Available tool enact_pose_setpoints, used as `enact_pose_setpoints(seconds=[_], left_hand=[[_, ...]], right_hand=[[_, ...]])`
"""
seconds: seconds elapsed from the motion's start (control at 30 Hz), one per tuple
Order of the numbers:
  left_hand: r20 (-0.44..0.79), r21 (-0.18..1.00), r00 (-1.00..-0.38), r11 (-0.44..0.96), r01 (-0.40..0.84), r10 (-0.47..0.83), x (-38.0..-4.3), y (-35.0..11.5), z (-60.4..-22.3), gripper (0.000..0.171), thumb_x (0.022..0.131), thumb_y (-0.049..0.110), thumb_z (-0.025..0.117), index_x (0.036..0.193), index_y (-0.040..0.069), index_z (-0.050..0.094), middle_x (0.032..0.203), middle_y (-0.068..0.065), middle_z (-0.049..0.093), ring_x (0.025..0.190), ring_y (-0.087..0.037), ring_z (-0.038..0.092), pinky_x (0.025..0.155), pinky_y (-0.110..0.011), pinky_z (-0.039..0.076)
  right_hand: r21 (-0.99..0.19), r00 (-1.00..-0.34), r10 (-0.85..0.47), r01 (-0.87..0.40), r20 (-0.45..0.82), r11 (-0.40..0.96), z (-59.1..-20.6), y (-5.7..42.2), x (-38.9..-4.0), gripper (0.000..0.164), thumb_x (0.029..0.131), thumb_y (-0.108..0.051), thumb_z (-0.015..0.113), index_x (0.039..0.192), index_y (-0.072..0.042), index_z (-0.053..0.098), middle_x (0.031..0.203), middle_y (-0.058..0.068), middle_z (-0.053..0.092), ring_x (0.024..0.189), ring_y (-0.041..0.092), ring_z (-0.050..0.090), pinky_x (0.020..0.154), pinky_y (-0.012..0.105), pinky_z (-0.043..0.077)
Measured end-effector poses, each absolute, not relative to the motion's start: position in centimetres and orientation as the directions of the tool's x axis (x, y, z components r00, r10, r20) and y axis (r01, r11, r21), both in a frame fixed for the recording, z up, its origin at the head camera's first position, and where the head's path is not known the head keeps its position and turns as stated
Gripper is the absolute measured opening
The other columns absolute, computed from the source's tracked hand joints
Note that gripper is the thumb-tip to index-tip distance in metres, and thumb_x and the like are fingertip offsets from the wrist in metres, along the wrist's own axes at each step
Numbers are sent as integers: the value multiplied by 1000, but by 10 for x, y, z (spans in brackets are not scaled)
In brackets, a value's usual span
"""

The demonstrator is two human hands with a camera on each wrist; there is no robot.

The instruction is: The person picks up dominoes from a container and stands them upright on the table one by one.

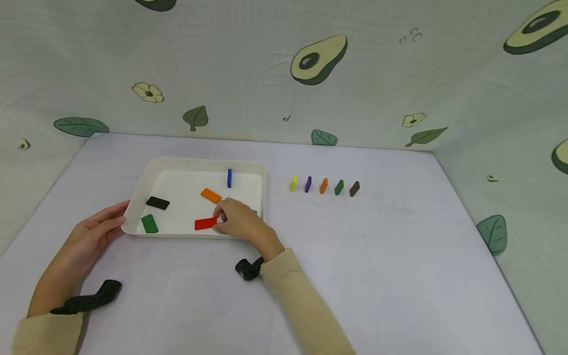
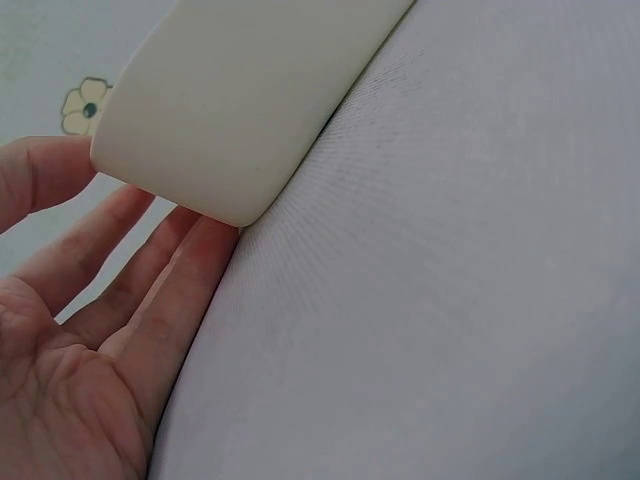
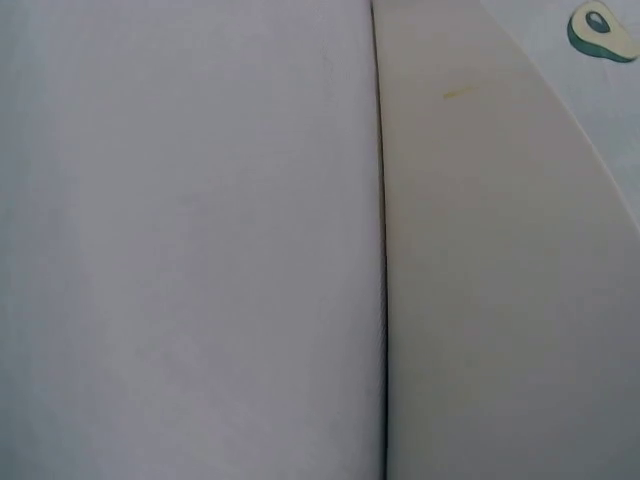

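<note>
A shallow white tray (image 1: 177, 235) lies on the table, its left end held by my left hand (image 1: 92, 236). In the left wrist view, the thumb is at the tray's rim and the other fingers reach the underside of its wall (image 2: 220, 110). Inside the tray, my right hand (image 1: 244, 222) pinches the right end of a red domino (image 1: 204, 224) between thumb and finger. An orange domino (image 1: 210, 195) lies just beyond those fingers. Partly hidden by this hand are a dark blue piece (image 1: 225, 220) and a green one (image 1: 255, 212). The right wrist view shows the tray's outer wall (image 3: 500, 280), without the hand.
Also in the tray are a blue domino (image 1: 229, 178) on edge, a black domino (image 1: 158, 202) and a green domino (image 1: 150, 224). Right of the tray stands a row of upright dominoes: yellow (image 1: 293, 184), purple (image 1: 308, 184), orange (image 1: 324, 186), green (image 1: 339, 187) and brown (image 1: 354, 189).
</note>
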State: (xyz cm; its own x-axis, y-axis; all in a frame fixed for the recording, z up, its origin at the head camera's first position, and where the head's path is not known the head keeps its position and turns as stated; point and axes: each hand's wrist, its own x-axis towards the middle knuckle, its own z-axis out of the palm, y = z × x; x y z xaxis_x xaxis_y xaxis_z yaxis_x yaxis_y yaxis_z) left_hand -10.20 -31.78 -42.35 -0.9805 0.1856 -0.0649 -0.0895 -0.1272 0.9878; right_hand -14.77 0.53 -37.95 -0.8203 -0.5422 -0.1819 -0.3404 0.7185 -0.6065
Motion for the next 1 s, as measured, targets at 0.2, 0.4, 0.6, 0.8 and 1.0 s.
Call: enact_pose_setpoints(seconds=[0.2, 0.4, 0.6, 0.8, 1.0], left_hand=[[-68, 989, -981, -116, -90, 183, -103, -317, -423, 38, 97, 8, 47, 132, 21, 53, 130, 19, 51, 105, 9, 56, 81, -8, 48], [-51, 987, -980, -143, -80, 191, -102, -317, -423, 38, 97, 6, 46, 131, 18, 54, 126, 18, 53, 105, 8, 57, 81, -9, 49], [-54, 985, -979, -151, -85, 196, -102, -316, -422, 38, 97, 5, 46, 132, 17, 53, 124, 20, 55, 104, 8, 57, 81, -9, 49], [-48, 987, -979, -142, -77, 197, -102, -316, -423, 40, 97, 5, 46, 135, 15, 49, 124, 19, 54, 105, 8, 56, 81, -9, 49], [-57, 988, -981, -132, -82, 183, -102, -316, -424, 40, 97, 6, 47, 136, 15, 49, 124, 19, 54, 105, 8, 56, 81, -8, 49]], right_hand=[[-590, -822, -543, -354, -174, 725, -380, 6, -149, 19, 87, -22, 66, 102, -11, 61, 85, -4, 51, 77, 7, 47, 64, 12, 38], [-581, -828, -535, -355, -168, 733, -379, 5, -147, 20, 88, -22, 65, 104, -11, 60, 83, -4, 50, 75, 6, 46, 62, 12, 38], [-559, -840, -528, -380, -125, 737, -380, 4, -145, 21, 88, -23, 64, 105, -11, 60, 79, -6, 51, 71, 5, 46, 60, 12, 37], [-528, -850, -526, -431, -36, 732, -379, 3, -144, 17, 87, -21, 62, 102, -13, 62, 75, -10, 56, 67, 4, 49, 63, 12, 37], [-557, -842, -539, -447, -2, 700, -379, 4, -144, 17, 87, -16, 61, 104, -12, 62, 77, -9, 59, 68, 4, 49, 61, 9, 38]])
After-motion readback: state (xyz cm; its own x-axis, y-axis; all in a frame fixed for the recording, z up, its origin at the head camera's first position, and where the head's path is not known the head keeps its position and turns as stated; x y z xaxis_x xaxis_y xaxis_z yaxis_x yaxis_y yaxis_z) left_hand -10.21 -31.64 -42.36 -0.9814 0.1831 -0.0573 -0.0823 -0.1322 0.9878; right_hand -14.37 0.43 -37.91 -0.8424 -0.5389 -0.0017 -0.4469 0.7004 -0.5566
